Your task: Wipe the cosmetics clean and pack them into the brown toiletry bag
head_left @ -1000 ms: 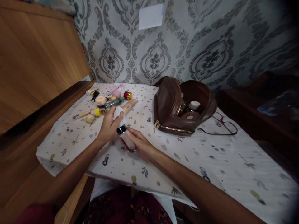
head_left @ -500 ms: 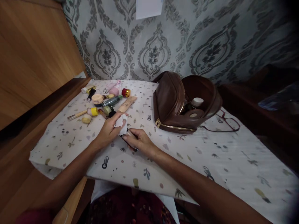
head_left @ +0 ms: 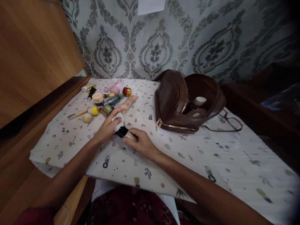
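My left hand (head_left: 106, 128) is closed around a crumpled white wipe (head_left: 119, 120), with its index finger stretched forward. My right hand (head_left: 144, 144) grips a small cosmetic bottle (head_left: 130, 136) with a beige body and a black cap, tilted with the cap toward the wipe. Cap and wipe appear to touch. Both hands are above the front middle of the table. Just beyond the left hand lies a beige tube (head_left: 130, 102), and beside it a small jar (head_left: 108, 108) with a greenish lid.
Several cosmetics lie at the left back, among them a cream jar (head_left: 97, 98), a green-capped bottle (head_left: 113, 100), a red-and-gold jar (head_left: 127, 91) and a brush (head_left: 77, 114). A brown bag (head_left: 170, 98) stands unzipped at right, a white-capped container (head_left: 200, 101) inside. Eyeglasses (head_left: 231, 124) lie beside it.
The bottle has been turned so its black cap and beige body now show more. The wipe has shifted slightly left, off the cap, and my left index finger has straightened.
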